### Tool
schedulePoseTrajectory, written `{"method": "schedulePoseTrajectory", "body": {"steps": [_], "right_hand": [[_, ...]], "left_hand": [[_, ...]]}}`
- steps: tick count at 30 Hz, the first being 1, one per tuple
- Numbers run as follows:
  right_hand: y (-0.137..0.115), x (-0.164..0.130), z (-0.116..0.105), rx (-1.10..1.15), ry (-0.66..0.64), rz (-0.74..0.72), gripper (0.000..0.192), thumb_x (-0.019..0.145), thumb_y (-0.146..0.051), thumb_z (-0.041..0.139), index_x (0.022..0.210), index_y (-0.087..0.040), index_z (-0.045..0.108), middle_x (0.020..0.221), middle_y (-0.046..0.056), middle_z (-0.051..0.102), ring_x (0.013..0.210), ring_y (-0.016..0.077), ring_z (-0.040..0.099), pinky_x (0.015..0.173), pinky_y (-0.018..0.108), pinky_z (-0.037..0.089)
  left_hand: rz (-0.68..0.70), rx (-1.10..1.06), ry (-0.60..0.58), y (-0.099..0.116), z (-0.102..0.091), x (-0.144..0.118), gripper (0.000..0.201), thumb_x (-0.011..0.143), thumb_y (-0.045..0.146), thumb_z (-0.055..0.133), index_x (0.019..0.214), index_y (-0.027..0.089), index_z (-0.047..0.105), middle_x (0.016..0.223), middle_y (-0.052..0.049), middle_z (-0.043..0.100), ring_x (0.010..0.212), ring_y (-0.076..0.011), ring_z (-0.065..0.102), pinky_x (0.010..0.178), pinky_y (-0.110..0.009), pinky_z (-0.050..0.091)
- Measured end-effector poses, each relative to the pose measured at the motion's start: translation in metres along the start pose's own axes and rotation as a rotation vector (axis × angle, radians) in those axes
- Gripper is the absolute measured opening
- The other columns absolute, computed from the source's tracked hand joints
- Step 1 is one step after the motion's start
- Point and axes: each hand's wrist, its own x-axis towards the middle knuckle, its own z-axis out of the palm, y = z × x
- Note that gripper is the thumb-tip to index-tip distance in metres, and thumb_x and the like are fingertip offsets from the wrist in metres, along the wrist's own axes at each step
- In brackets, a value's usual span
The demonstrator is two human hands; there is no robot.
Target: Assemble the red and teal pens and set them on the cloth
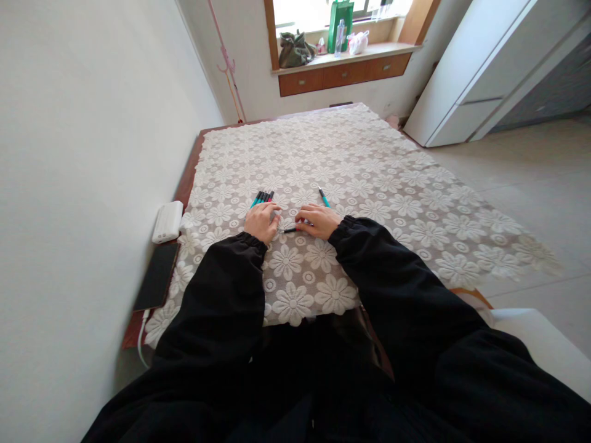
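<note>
My right hand (318,221) is closed on a pen (290,230) with a black grip and a bit of red, lying level just above or on the lace cloth. The pen's tip points left, towards my left hand (261,223). My left hand's fingers are bent inward, with something small and greyish by the thumb and forefinger that I cannot make out. Just beyond that hand several pens (262,197) lie side by side, teal and red with black grips. A single teal pen (324,197) with a black grip lies beyond my right hand.
A floral lace tablecloth (295,301) covers the table. At the left edge, by the wall, are a white box-shaped device (167,221) and a dark flat phone-like thing (157,277) with a white cable (141,338). A white chair (540,338) stands at the right.
</note>
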Motion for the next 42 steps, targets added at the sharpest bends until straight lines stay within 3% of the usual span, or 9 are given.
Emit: {"method": "schedulePoseTrajectory", "body": {"steps": [6,18,25,31,36,42], "right_hand": [[0.0035,0.0001,0.0039,0.003,0.003,-0.037,0.024,0.094,-0.042,0.069,0.105,-0.02,0.073,0.103,0.008,0.068,0.098,0.0236,0.06,0.087,0.034,0.044],[0.0047,-0.0003,0.0041,0.008,0.003,-0.042,0.018,0.097,-0.035,0.065,0.103,-0.02,0.073,0.104,0.008,0.068,0.099,0.0225,0.059,0.088,0.033,0.044],[0.0066,0.0004,0.0046,0.02,0.003,-0.053,0.016,0.098,-0.025,0.058,0.103,-0.021,0.073,0.102,0.008,0.068,0.098,0.0212,0.058,0.088,0.032,0.043],[0.0066,0.0006,0.004,0.016,0.007,-0.051,0.018,0.098,-0.023,0.056,0.101,-0.02,0.073,0.102,0.009,0.068,0.096,0.0218,0.058,0.089,0.034,0.043],[0.0076,0.0003,0.0043,0.019,0.014,-0.06,0.018,0.098,-0.023,0.055,0.1,-0.021,0.073,0.101,0.008,0.069,0.096,0.0222,0.057,0.089,0.035,0.043],[0.0084,0.0002,0.0067,-0.019,0.036,-0.019,0.018,0.099,-0.029,0.056,0.102,-0.022,0.073,0.103,0.009,0.069,0.097,0.023,0.057,0.089,0.036,0.042]], "left_hand": [[-0.033,0.041,0.01,0.0013,-0.0029,-0.0016,0.028,0.091,0.024,0.061,0.117,0.025,0.072,0.136,-0.007,0.069,0.128,-0.0306,0.06,0.11,-0.05,0.044],[-0.053,0.012,0.043,-0.0008,0.0003,0.0001,0.023,0.088,0.019,0.064,0.107,0.025,0.074,0.116,-0.008,0.074,0.109,-0.0315,0.067,0.099,-0.05,0.047],[-0.028,0.025,0.055,0.0003,-0.0009,-0.0006,0.023,0.089,0.018,0.064,0.109,0.027,0.071,0.123,-0.006,0.073,0.119,-0.0311,0.065,0.11,-0.053,0.039],[-0.098,0.016,0.049,0.0049,-0.0051,-0.0001,0.029,0.085,0.011,0.062,0.107,0.026,0.073,0.119,-0.006,0.073,0.105,-0.0292,0.069,0.101,-0.05,0.045],[-0.122,-0.061,0.125,0.0047,-0.0059,0.0015,0.031,0.081,0.007,0.062,0.105,0.024,0.074,0.113,-0.006,0.073,0.091,-0.0239,0.071,0.093,-0.043,0.051],[-0.089,-0.278,0.309,0.0023,-0.0021,0.0032,0.024,0.082,0.008,0.061,0.098,0.021,0.073,0.111,-0.005,0.069,0.076,-0.0144,0.067,0.078,-0.032,0.057]]}}
